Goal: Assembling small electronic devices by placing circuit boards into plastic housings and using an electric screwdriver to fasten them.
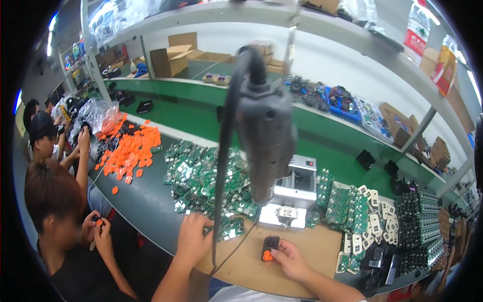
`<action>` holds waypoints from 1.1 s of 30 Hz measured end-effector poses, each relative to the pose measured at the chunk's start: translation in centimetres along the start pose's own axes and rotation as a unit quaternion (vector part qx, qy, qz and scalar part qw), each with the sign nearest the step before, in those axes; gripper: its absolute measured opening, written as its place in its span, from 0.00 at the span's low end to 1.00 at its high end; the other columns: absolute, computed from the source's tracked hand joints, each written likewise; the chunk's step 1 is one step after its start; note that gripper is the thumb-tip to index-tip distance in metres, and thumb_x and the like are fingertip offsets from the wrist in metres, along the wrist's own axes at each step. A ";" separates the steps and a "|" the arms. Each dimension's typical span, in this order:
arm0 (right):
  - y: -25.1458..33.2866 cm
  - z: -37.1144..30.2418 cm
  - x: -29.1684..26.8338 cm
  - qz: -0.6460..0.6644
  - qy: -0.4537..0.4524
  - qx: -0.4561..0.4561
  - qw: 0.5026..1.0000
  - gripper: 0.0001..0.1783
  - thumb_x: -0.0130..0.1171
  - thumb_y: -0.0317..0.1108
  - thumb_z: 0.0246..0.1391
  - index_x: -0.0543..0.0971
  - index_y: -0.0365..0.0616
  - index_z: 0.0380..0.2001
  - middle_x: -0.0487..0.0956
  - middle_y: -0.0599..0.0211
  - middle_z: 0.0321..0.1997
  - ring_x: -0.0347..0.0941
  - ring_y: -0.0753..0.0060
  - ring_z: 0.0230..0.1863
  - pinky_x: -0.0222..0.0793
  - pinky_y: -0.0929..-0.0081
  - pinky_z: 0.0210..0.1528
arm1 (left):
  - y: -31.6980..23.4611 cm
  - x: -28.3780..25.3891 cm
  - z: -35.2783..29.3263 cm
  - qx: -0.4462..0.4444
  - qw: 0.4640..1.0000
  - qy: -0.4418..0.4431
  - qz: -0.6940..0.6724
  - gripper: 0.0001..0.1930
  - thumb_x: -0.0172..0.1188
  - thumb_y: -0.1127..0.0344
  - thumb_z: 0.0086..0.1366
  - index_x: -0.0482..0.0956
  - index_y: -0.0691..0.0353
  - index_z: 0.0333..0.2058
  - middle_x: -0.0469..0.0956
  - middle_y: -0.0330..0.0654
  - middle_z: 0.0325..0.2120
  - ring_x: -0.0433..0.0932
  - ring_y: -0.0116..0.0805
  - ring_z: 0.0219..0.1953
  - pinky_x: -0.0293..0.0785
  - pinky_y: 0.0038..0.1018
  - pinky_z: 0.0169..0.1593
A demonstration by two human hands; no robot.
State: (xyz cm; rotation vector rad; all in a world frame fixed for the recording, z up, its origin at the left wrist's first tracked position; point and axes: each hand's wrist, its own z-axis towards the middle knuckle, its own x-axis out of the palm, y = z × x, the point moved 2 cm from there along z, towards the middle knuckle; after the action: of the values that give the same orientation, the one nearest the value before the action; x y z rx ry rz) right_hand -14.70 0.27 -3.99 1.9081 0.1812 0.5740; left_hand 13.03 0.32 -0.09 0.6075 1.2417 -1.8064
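Note:
My right hand (pixel 292 260) grips a small black remote-control casing (pixel 270 242) with an orange part at its lower end, above the tan work mat (pixel 241 274). The thumb rests on the orange part. At the near edge of a heap of green circuit boards (pixel 201 173), my left hand (pixel 193 236) has its fingers and thumb curled around a green circuit board (pixel 206 230). A hanging dark cable partly hides these fingertips. Just beyond my right hand sits a silver metal fixture (pixel 288 214).
A large dark tool (pixel 266 136) hangs over the bench centre. Orange pieces (pixel 133 146) lie piled at the left, near a seated co-worker (pixel 55 206). White button pads (pixel 375 224) and stacked black casings (pixel 420 226) fill the right. A shelf (pixel 211 15) spans above.

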 end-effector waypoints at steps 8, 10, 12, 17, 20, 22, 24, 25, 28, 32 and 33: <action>0.0 -1.0 -1.3 0.078 -0.046 -0.029 0.995 0.19 0.50 0.25 0.63 0.67 0.41 0.57 0.76 0.63 0.51 0.76 0.71 0.48 0.79 0.70 0.45 | -4.7 -0.1 0.7 -0.001 0.977 0.040 -0.211 0.14 0.73 0.75 0.46 0.77 0.66 0.31 0.80 0.43 0.28 0.78 0.31 0.28 0.75 0.25 0.34; -0.3 -0.4 -1.3 0.086 -0.021 -0.015 0.996 0.18 0.50 0.25 0.64 0.66 0.43 0.56 0.76 0.69 0.50 0.75 0.79 0.46 0.77 0.77 0.39 | -4.7 0.5 1.5 0.016 0.976 0.066 -0.205 0.13 0.74 0.72 0.47 0.78 0.66 0.30 0.80 0.43 0.27 0.79 0.31 0.27 0.76 0.25 0.33; -0.5 -0.1 -1.6 0.073 -0.032 -0.006 0.997 0.18 0.51 0.26 0.64 0.66 0.44 0.56 0.76 0.70 0.49 0.75 0.80 0.46 0.76 0.78 0.39 | -4.0 1.9 1.8 0.006 0.964 0.093 -0.249 0.13 0.75 0.68 0.48 0.79 0.65 0.29 0.80 0.41 0.25 0.79 0.30 0.23 0.74 0.23 0.29; 0.8 -0.6 -2.0 0.063 -0.027 -0.023 0.997 0.16 0.52 0.29 0.64 0.67 0.43 0.54 0.76 0.71 0.48 0.74 0.81 0.45 0.75 0.79 0.40 | -4.9 1.2 3.0 -0.077 0.955 0.211 -0.193 0.14 0.74 0.66 0.50 0.80 0.64 0.32 0.80 0.41 0.25 0.77 0.27 0.22 0.71 0.20 0.27; 0.7 -0.8 -2.5 0.090 -0.034 -0.030 0.995 0.16 0.50 0.30 0.65 0.67 0.43 0.55 0.76 0.67 0.47 0.75 0.76 0.45 0.76 0.77 0.41 | -4.7 -0.4 7.7 -0.003 0.980 0.060 -0.190 0.13 0.72 0.69 0.50 0.79 0.64 0.33 0.77 0.42 0.26 0.76 0.31 0.27 0.70 0.24 0.29; 1.1 -1.2 -2.6 0.103 -0.038 -0.040 0.993 0.15 0.51 0.33 0.66 0.68 0.43 0.54 0.77 0.69 0.45 0.75 0.78 0.43 0.75 0.78 0.40 | -4.6 -1.1 14.5 0.066 0.987 0.009 -0.148 0.15 0.71 0.71 0.48 0.78 0.63 0.35 0.75 0.44 0.29 0.75 0.37 0.30 0.71 0.29 0.33; 0.7 -1.1 -3.2 0.115 -0.051 -0.052 0.991 0.15 0.51 0.36 0.66 0.70 0.44 0.53 0.77 0.71 0.42 0.74 0.80 0.41 0.74 0.79 0.39 | -5.8 1.3 23.5 0.221 0.975 -0.014 -0.003 0.19 0.70 0.72 0.45 0.77 0.62 0.39 0.75 0.45 0.34 0.75 0.44 0.36 0.72 0.35 0.40; 0.0 -1.1 -3.4 0.126 -0.058 -0.081 0.987 0.14 0.52 0.38 0.66 0.71 0.44 0.51 0.77 0.74 0.41 0.74 0.83 0.39 0.73 0.81 0.36 | -6.6 3.9 27.2 0.279 0.960 -0.010 0.024 0.22 0.70 0.73 0.43 0.76 0.61 0.41 0.76 0.46 0.37 0.75 0.47 0.40 0.72 0.39 0.44; 1.1 -1.3 -2.1 0.122 -0.098 -0.172 0.972 0.13 0.53 0.37 0.66 0.74 0.42 0.48 0.77 0.75 0.35 0.72 0.85 0.33 0.70 0.83 0.31 | -2.5 10.9 34.3 0.370 0.911 0.158 0.088 0.32 0.75 0.68 0.35 0.75 0.58 0.44 0.77 0.49 0.42 0.73 0.54 0.47 0.69 0.43 0.52; 2.4 -1.2 -3.3 0.122 -0.131 -0.224 0.958 0.12 0.54 0.34 0.65 0.77 0.37 0.45 0.78 0.75 0.36 0.71 0.84 0.35 0.69 0.82 0.38 | 0.0 14.7 35.7 0.307 0.903 0.234 0.191 0.36 0.78 0.62 0.36 0.75 0.52 0.49 0.78 0.44 0.43 0.73 0.48 0.49 0.71 0.40 0.53; 2.0 -1.0 -3.8 0.137 -0.099 -0.226 0.959 0.11 0.54 0.33 0.65 0.77 0.37 0.45 0.77 0.75 0.35 0.71 0.84 0.36 0.69 0.81 0.39 | -0.4 15.5 35.8 0.280 0.908 0.236 0.204 0.37 0.78 0.61 0.36 0.74 0.54 0.50 0.78 0.44 0.43 0.73 0.48 0.49 0.69 0.41 0.53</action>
State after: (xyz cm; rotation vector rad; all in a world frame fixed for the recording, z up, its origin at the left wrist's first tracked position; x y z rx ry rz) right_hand -18.73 -1.13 -3.00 1.5350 -0.3258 0.5472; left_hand 6.91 -38.12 2.30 1.5813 0.7721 -1.6899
